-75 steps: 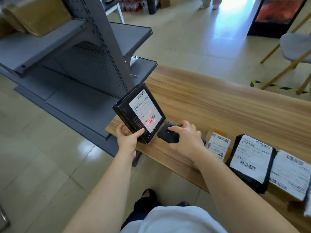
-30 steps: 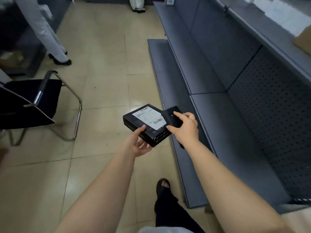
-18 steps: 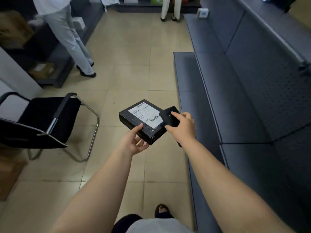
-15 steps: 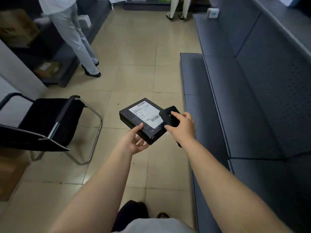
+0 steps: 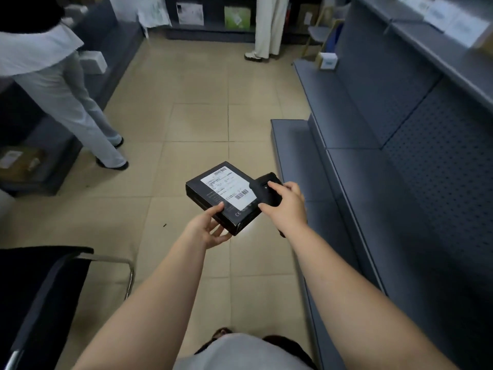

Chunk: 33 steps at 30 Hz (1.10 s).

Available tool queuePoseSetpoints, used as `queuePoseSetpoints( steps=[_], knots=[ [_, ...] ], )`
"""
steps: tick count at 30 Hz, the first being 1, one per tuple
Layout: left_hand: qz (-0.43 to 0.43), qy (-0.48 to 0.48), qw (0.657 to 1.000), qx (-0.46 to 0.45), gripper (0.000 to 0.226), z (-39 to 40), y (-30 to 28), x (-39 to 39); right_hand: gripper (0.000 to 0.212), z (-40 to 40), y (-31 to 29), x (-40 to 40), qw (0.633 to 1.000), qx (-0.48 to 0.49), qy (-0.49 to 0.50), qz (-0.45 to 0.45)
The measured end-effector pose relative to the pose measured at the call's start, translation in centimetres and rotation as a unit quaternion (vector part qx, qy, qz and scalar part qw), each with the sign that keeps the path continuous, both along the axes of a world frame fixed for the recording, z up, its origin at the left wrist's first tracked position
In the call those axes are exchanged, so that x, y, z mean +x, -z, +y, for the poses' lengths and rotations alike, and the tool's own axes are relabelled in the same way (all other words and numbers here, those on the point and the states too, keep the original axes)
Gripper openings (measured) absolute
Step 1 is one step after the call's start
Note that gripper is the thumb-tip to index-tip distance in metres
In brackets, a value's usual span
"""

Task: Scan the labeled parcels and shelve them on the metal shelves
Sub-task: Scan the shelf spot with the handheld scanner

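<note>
Holding: your left hand (image 5: 206, 231) grasps the black parcel (image 5: 213, 194) from below at its near corner, thumb on top, fingers curled under it.
Scanner: your right hand (image 5: 286, 206) is wrapped round the black handheld scanner (image 5: 268, 186), index finger resting on its top; its head touches or overlaps the parcel's right edge.
Parcel: it is held roughly flat above the tiled floor (image 5: 202, 121), white label (image 5: 230, 188) facing up, barcodes at the label's far and near-right ends.
Shelves: grey metal shelves (image 5: 354, 145) run along your right, just beside the scanner hand; a small box (image 5: 327, 60) sits far down the low shelf.
Left side: a black chair (image 5: 40, 297) stands near you; a person in pale trousers (image 5: 72, 108) stands farther off.
Far end: another person's legs (image 5: 268, 28) stand before dark shelving.
</note>
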<state>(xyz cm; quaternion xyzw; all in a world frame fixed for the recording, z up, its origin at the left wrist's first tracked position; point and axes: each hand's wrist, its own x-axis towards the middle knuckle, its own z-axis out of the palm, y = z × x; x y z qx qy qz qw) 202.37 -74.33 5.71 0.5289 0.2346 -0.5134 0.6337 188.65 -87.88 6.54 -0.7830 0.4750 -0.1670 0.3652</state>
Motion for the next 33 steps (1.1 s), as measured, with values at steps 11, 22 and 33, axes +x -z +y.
queuePoseSetpoints(
  steps=[11, 22, 33],
  knots=[
    [-0.031, 0.050, 0.998, 0.015, 0.032, -26.8, 1.2, 17.1, 0.058, -25.7, 0.4, 15.1, 0.998, -0.018, 0.052, 0.007],
    [-0.069, 0.076, 0.995, 0.003, 0.037, -50.7, -0.7, 34.3, 0.058, -49.7, -1.4, 32.2, 0.998, -0.011, 0.061, -0.011],
    [-0.094, 0.283, 0.954, -0.007, 0.054, -77.7, 1.6, 52.8, 0.059, -71.5, -0.7, 46.3, 0.970, -0.046, 0.238, -0.003]
  ],
)
